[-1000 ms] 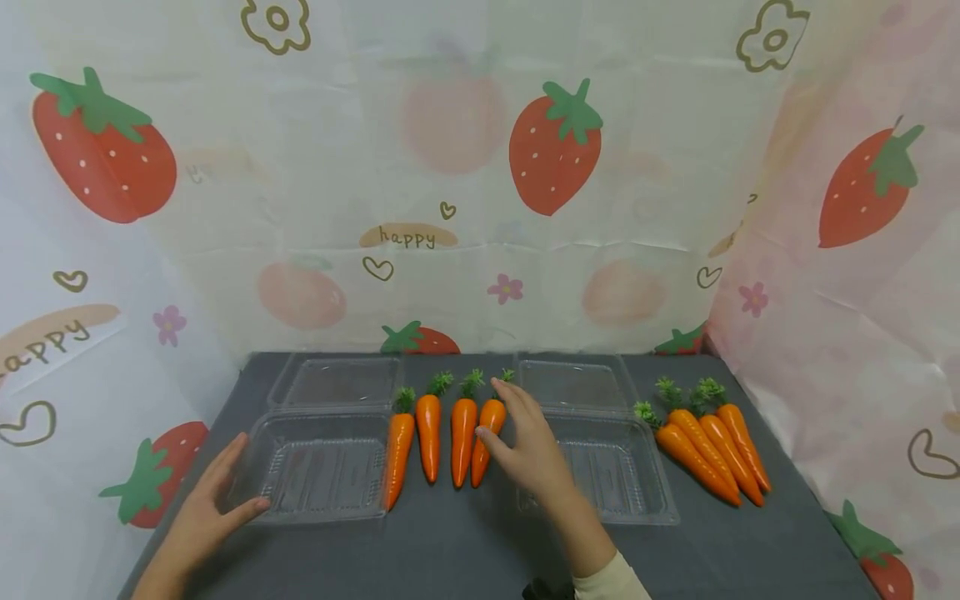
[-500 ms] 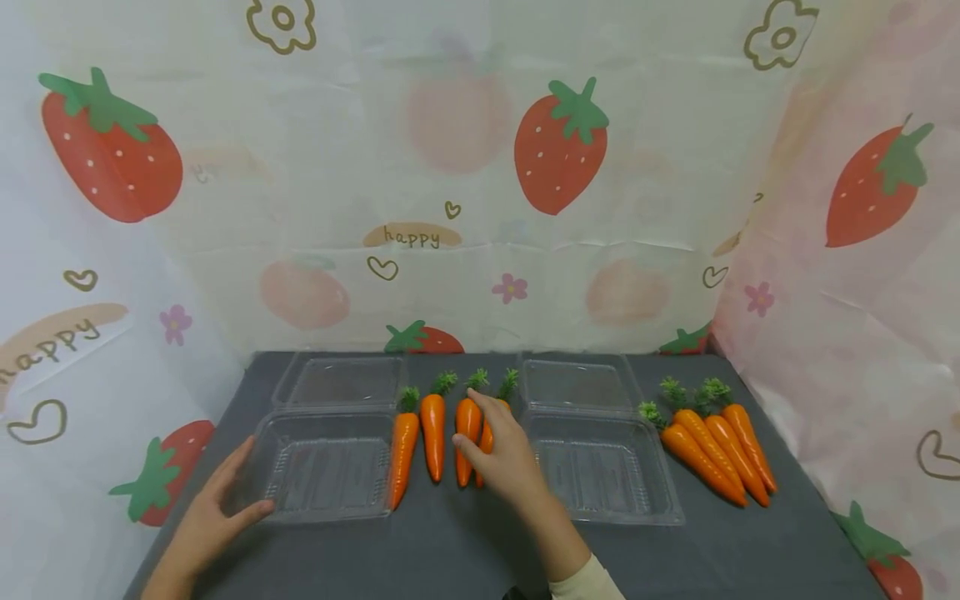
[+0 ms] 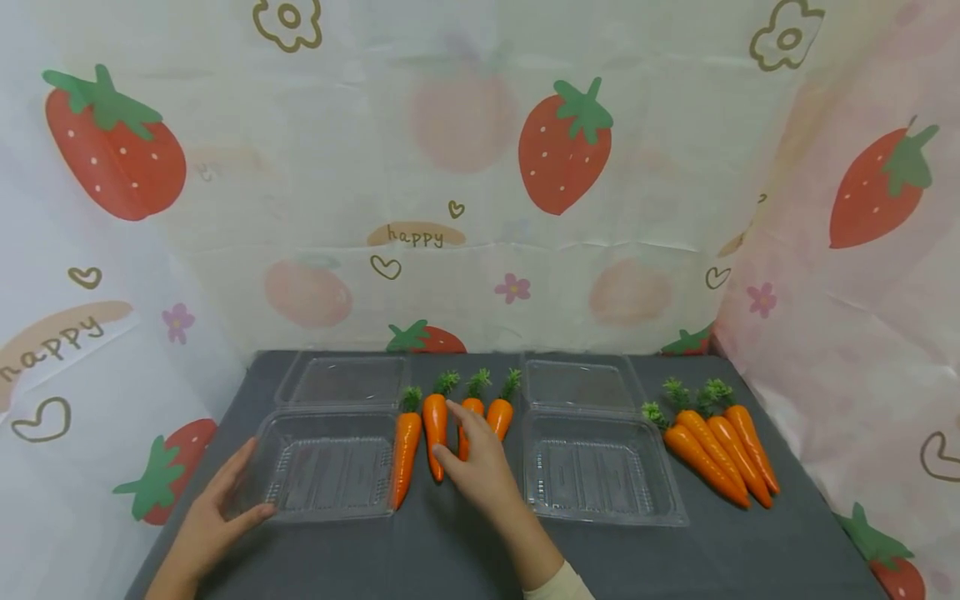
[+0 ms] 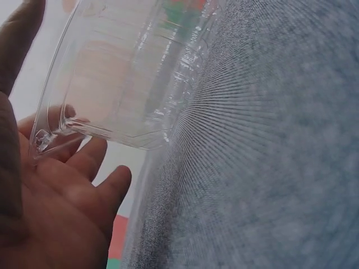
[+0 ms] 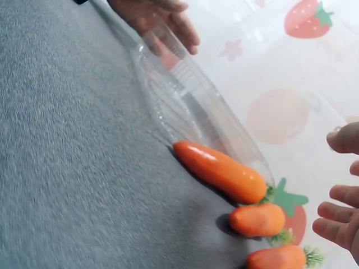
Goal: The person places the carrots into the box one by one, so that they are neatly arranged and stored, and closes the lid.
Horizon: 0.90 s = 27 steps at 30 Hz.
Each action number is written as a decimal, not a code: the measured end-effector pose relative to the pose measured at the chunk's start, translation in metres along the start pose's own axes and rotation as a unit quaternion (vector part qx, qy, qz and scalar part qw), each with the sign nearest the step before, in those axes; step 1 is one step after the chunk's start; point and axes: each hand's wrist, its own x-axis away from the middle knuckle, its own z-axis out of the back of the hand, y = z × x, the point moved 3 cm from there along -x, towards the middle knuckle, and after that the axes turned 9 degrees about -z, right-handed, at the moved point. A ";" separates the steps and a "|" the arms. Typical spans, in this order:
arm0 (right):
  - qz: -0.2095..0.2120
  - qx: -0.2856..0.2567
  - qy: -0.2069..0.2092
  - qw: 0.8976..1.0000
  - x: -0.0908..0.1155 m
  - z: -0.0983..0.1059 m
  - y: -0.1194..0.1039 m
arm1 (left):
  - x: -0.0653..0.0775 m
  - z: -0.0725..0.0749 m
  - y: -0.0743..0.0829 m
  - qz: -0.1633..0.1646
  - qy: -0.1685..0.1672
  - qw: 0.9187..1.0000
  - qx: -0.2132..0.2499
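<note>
"Where to look for the second carrot (image 3: 435, 433)?"

"On the grey surface (image 3: 352, 558), in a row of four between the left container (image 3: 330, 479) and the right container (image 3: 592, 483), just beside the right hand (image 3: 480, 471)."

"Pointing which way?"

"Tip toward the person, leafy top toward the strawberry-print backdrop (image 3: 600, 317); nearly straight along its long axis, near to far."

"And in the right hand?"

"Nothing; spread, thumb apart from the fingers, partly over the third carrot (image 3: 473, 406). Apart from the carrots in the right wrist view."

"Down at the left hand (image 3: 212, 525)?"

"Spread too, around the near left corner of the left container. Perhaps touching the rim, but hard to tell through such clear plastic."

"Anything to the far right?"

"Yes, beside the right container: a fan of four carrots (image 3: 738, 458), slanting with tips toward the near right and leaves toward the backdrop."
</note>
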 end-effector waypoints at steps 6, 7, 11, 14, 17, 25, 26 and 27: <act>-0.037 -0.024 -0.008 0.999 -0.002 -0.014 0.005 | 0.005 -0.002 -0.002 -0.021 -0.002 1.000 -0.011; -0.042 -0.028 -0.010 0.999 -0.003 -0.016 0.006 | 0.005 -0.002 -0.002 -0.025 -0.001 1.000 -0.010; -0.061 -0.047 -0.016 0.997 -0.003 -0.025 0.013 | 0.005 -0.003 -0.002 -0.032 -0.002 0.999 -0.007; -0.068 -0.056 -0.018 0.996 -0.003 -0.031 0.016 | 0.005 -0.004 -0.002 -0.035 0.000 0.999 -0.004; -0.065 -0.056 -0.013 0.996 -0.004 -0.036 0.017 | 0.005 -0.003 -0.001 -0.035 -0.001 0.999 0.001; -0.072 -0.039 0.010 0.997 -0.009 -0.045 0.021 | 0.004 -0.003 -0.001 -0.034 -0.001 0.999 0.011; -0.075 -0.036 0.014 0.996 -0.010 -0.046 0.022 | 0.004 -0.003 -0.001 -0.034 -0.001 0.999 0.011; -0.079 -0.033 0.016 0.996 -0.011 -0.048 0.022 | 0.004 -0.003 -0.001 -0.035 -0.001 0.999 0.009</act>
